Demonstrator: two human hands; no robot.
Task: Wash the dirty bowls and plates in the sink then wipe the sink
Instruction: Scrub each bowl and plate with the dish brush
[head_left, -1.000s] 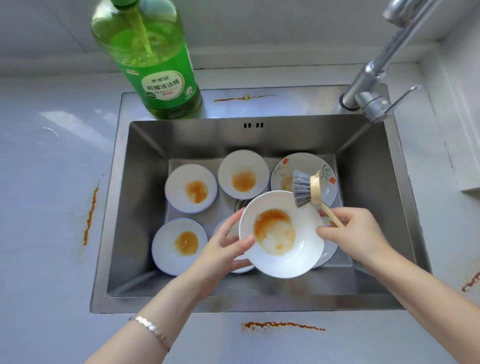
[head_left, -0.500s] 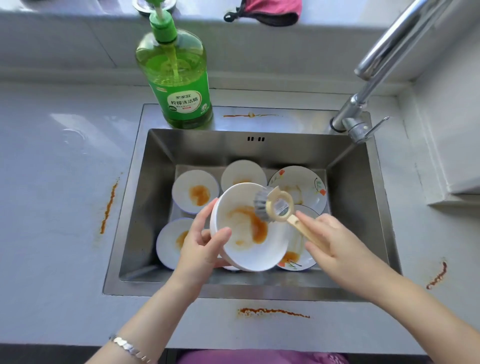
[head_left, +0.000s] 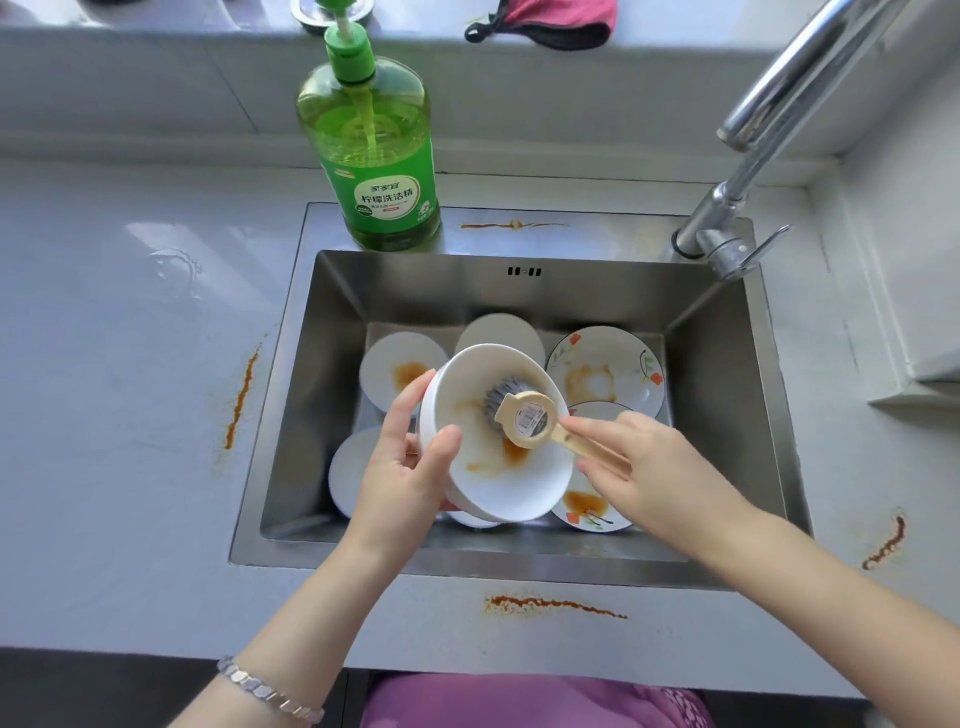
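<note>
While left hand (head_left: 410, 473) grips glossy round bowl (head_left: 493, 491), right hand (head_left: 660, 473) pinches bristly brush (head_left: 524, 418).

Bright daylight, glare patches on countertop (head_left: 130, 291), soft shadows, wide-angle bending at edges

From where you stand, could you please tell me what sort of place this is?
Most likely a home kitchen: a steel sink holding dirty plates, a tap at its corner, and a soap bottle on its rim.
</note>
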